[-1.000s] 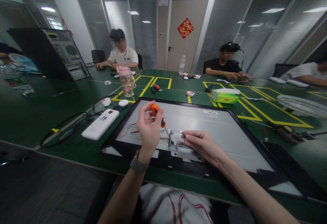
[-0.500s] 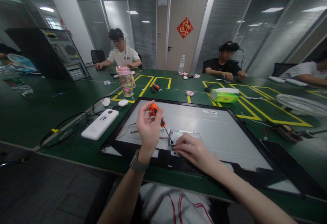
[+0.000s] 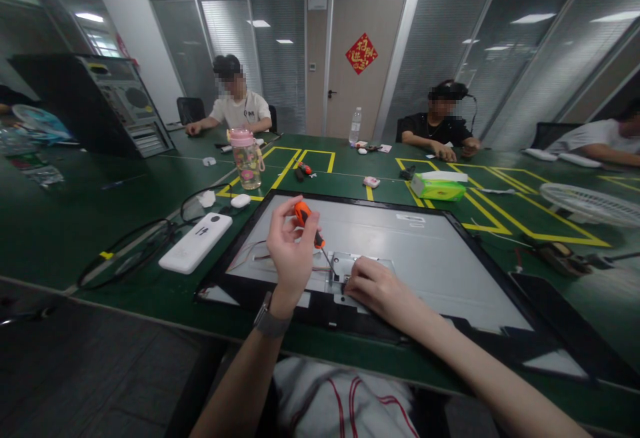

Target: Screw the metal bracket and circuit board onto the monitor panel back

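Note:
A flat display panel [image 3: 425, 245] with a black frame lies back side up on the green table before me. My left hand [image 3: 293, 245] is closed around the orange and black handle of a screwdriver [image 3: 303, 214]. The screwdriver slants down to the right, its tip at a metal bracket [image 3: 343, 261] near the panel's lower middle. On the bracket's right part rests my right hand [image 3: 373, 285], its fingers bent and pressed together beside the screwdriver tip. What those fingers hold, if anything, is hidden. Thin wires [image 3: 263, 257] run across the panel left of the bracket.
Left of the panel lie a white power bank [image 3: 196, 243], black cables [image 3: 137, 251] and a white case [image 3: 241, 201]. Beyond stand a pink-lidded bottle [image 3: 246, 161], a green tissue pack [image 3: 439, 188] and a computer case [image 3: 95, 105]. Co-workers sit across the table [image 3: 200, 171].
My right hand has shifted slightly to the right, and its fingers are more curled. The left hand and screwdriver have hardly moved.

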`<state>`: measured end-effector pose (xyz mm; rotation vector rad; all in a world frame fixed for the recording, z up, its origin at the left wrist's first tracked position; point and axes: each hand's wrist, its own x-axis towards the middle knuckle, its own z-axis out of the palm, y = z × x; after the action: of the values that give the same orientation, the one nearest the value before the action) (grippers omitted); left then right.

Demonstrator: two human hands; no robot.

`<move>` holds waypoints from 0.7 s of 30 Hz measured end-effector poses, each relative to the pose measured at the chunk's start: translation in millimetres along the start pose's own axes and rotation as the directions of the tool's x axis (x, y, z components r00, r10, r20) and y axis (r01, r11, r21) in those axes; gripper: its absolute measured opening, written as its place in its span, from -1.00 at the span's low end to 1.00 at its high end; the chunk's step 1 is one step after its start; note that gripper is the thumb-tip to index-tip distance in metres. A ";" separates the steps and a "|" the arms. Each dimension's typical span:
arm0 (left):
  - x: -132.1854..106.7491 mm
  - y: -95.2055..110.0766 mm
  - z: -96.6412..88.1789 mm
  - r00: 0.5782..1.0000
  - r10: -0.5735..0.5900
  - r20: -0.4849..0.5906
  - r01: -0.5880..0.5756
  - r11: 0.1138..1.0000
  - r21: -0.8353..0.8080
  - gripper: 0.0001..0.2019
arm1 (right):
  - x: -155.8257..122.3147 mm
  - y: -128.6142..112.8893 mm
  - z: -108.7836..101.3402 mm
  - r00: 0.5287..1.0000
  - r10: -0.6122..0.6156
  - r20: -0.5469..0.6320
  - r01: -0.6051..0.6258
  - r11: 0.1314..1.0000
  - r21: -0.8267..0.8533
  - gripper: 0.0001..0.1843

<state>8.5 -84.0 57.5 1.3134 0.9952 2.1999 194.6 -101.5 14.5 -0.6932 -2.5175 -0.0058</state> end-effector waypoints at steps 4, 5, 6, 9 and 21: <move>-0.3 -0.5 -0.2 1.000 -0.023 0.008 0.023 1.000 0.006 -0.66 | -2.2 2.6 0.1 0.999 -0.038 0.008 0.038 0.999 -0.022 -0.73; -0.4 -0.4 -0.2 1.000 -0.024 0.007 0.024 1.000 0.005 -0.66 | -2.9 3.1 0.3 0.999 -0.037 0.015 0.037 0.999 -0.030 -0.73; -0.4 -0.3 -0.2 1.000 -0.025 0.006 0.025 1.000 0.001 -0.66 | -3.5 3.3 0.6 0.999 -0.034 0.023 0.034 0.999 -0.037 -0.73; -0.2 0.1 -0.2 1.000 -0.020 0.006 0.020 1.000 -0.009 -0.66 | -4.6 3.1 0.7 0.998 -0.032 0.054 0.034 0.999 -0.036 -0.75; -1.4 0.8 0.2 1.000 -0.011 0.017 0.011 1.000 0.000 -0.68 | -6.1 1.5 -0.3 1.000 -0.006 0.029 0.007 1.000 -0.023 -0.78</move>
<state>9.4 -85.3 57.4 1.3219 0.9937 2.1770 199.9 -103.1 11.6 -0.6994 -2.5506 -0.0276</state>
